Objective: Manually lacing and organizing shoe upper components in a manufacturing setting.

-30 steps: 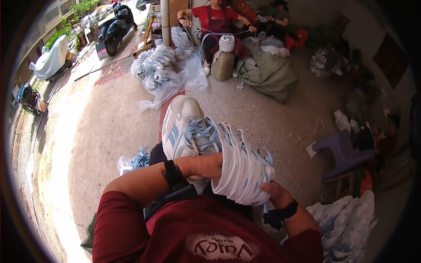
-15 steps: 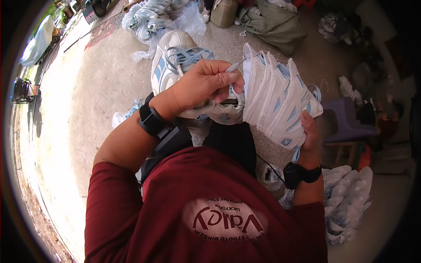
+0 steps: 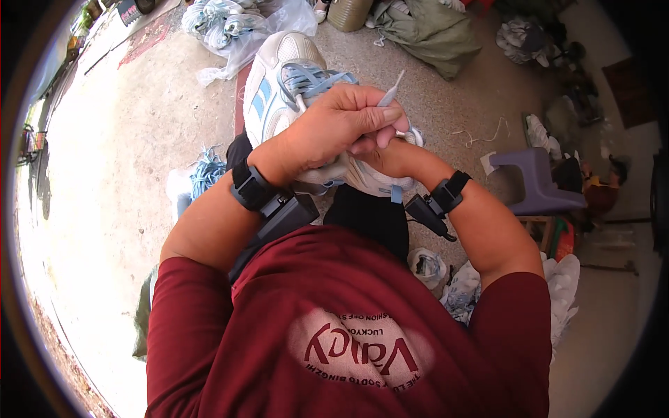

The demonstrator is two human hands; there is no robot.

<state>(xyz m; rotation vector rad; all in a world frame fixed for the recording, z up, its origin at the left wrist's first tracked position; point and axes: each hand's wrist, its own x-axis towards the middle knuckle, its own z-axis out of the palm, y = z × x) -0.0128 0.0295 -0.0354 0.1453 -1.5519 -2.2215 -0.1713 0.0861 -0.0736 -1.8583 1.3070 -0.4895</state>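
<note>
A white and light-blue sneaker (image 3: 261, 97) lies over my lap, its toe pointing away, with loose blue laces (image 3: 306, 78) on top. My left hand (image 3: 341, 125) is closed over the shoe, pinching a small pale-grey tapered tool (image 3: 391, 92) whose thin tip points up and away. My right hand (image 3: 391, 157) reaches in from the right under the left hand, against a white shoe part (image 3: 369, 180) with a blue tab (image 3: 396, 194). Its fingers are mostly hidden, so their grip does not show. Both wrists carry black strapped devices.
A purple-grey plastic stool (image 3: 533, 182) stands at the right, with white shoe pieces (image 3: 563, 279) piled nearer me. Blue laces (image 3: 207, 173) lie at the left. At the back are a bagged blue-and-white bundle (image 3: 223, 24) and an olive sack (image 3: 428, 38). Loose thread (image 3: 481, 137) trails on the floor.
The white and blue shoe upper that my right hand held at the right is out of sight. That hand has moved left, under my left hand. The grey tool's tip now points up.
</note>
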